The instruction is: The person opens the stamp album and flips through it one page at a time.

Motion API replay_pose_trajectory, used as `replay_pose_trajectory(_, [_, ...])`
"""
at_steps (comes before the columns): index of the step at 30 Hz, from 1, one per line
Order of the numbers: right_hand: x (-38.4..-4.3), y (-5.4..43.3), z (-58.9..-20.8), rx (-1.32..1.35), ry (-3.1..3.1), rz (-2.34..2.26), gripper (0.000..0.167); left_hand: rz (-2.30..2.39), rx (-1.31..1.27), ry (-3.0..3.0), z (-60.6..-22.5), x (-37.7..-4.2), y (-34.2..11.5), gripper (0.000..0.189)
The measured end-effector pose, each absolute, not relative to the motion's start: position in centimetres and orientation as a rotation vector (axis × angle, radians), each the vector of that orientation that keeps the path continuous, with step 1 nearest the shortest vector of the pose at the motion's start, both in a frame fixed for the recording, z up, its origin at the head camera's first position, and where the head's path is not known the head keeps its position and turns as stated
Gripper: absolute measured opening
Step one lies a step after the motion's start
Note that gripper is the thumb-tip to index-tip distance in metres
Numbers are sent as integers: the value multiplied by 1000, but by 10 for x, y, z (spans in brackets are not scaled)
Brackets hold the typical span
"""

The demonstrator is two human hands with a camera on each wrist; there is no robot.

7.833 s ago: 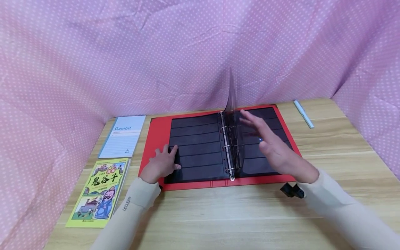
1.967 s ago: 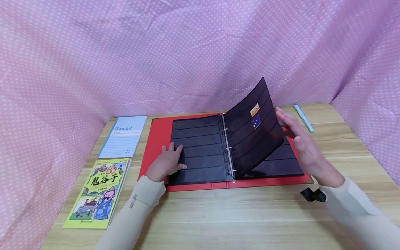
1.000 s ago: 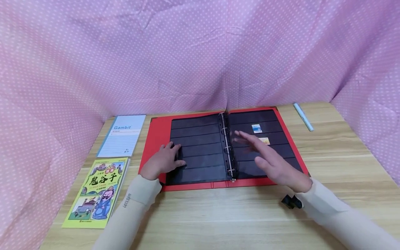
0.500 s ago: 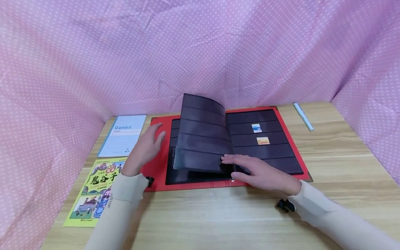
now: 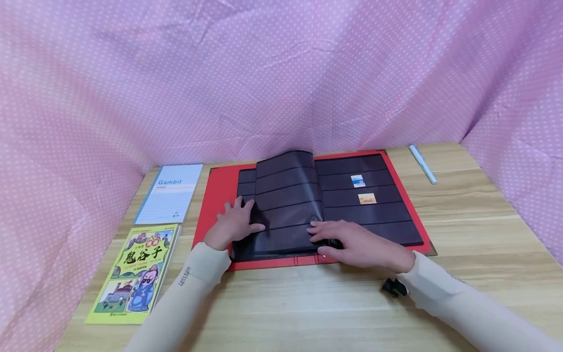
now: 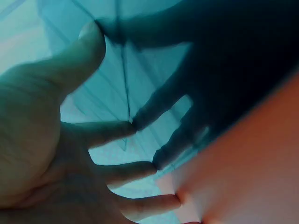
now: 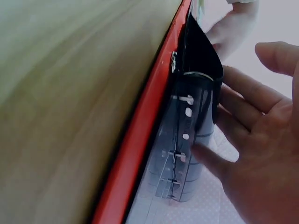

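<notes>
A red ring binder [image 5: 222, 188] lies spread on the table, filled with black stamp album pages. One black page [image 5: 286, 188] is folded over to the left, bulging up near the spine. On the right-hand page sit a blue-and-white stamp [image 5: 357, 181] and an orange-yellow stamp [image 5: 367, 198]. My left hand [image 5: 230, 225] spreads its fingers at the left edge of the pages; in the left wrist view its fingertips [image 6: 124, 128] touch the glossy surface. My right hand [image 5: 362, 244], fingers extended, rests on the turned page by the spine. Metal rings [image 7: 187, 99] show in the right wrist view.
At the left are a pale blue Gambit notebook [image 5: 169, 193] and, nearer, a yellow-green comic-style book [image 5: 134, 274]. A light blue pen [image 5: 423, 165] lies at the right. Pink dotted cloth [image 5: 281, 83] hangs behind and beside the wooden table [image 5: 281, 303].
The raised page has gone over to the left and come down flatter, baring the two stamps. My left hand lifted away, then returned to the pages' left edge. My right hand moved to the spine.
</notes>
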State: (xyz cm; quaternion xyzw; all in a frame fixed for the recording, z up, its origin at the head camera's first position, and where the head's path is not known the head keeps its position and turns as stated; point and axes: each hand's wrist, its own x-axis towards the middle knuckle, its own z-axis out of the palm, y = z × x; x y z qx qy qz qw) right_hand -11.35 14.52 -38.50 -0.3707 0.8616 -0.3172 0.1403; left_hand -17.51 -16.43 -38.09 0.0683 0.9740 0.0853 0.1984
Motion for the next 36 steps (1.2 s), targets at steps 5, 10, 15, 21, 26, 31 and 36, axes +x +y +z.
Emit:
replay_pose_trajectory(5, [-126, 153, -381, -1028, 2524, -953, 55, 227, 201, 2740, -382, -175, -162, 87])
replay_pose_trajectory(10, [-140, 163, -387, -875, 2536, -866, 79, 192, 208, 2743, -382, -176, -160, 91])
replay_pose_trajectory(15, [-142, 164, -391, -840, 2506, -814, 81, 155, 226, 2747, -383, -177, -162, 94])
replay_pose_trajectory(21, [-141, 158, -394, -851, 2536, -790, 78, 121, 266, 2752, -384, -175, -165, 90])
replay_pose_trajectory(26, [-140, 153, -392, -813, 2559, -787, 78, 114, 302, 2753, -384, -174, -167, 85])
replay_pose_trajectory(31, [-140, 150, -390, -793, 2583, -781, 79, 121, 310, 2748, -383, -175, -167, 84])
replay_pose_trajectory(36, [-140, 148, -389, -784, 2591, -780, 79, 121, 311, 2734, -383, -176, -168, 84])
